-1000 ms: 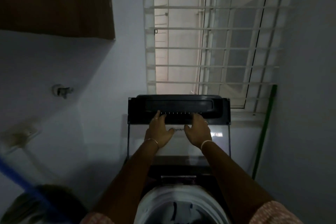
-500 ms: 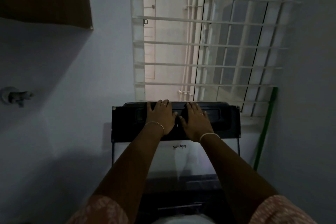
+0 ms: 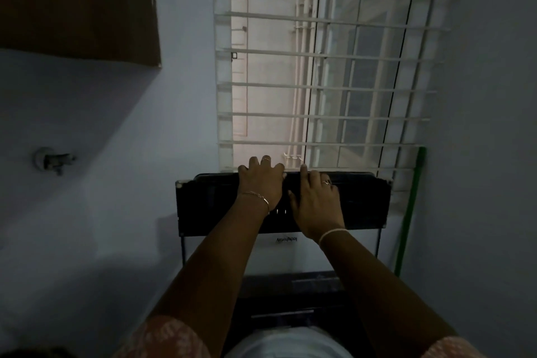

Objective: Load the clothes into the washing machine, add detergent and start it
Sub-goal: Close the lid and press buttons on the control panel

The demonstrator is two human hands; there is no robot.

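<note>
The washing machine's lid [image 3: 360, 200], with a dark frame and a glass pane below it, stands raised upright in front of the window. My left hand [image 3: 260, 183] lies flat on the dark frame, and its fingertips reach just past the top edge. My right hand [image 3: 315, 203] presses flat on the frame beside it. Neither hand holds anything. The white rim of the drum [image 3: 287, 343] shows at the bottom edge between my forearms, beyond it the dark control panel [image 3: 290, 285]. No clothes or detergent are visible.
A barred window [image 3: 325, 67] rises right behind the lid. A green pole [image 3: 409, 212] leans in the right corner. A tap [image 3: 55, 160] sticks out of the left wall, and a brown cabinet [image 3: 78, 3] hangs above it.
Both hands have slid up the lid from its lower frame to the top edge. The lid has tipped further upright, and less of the drum shows.
</note>
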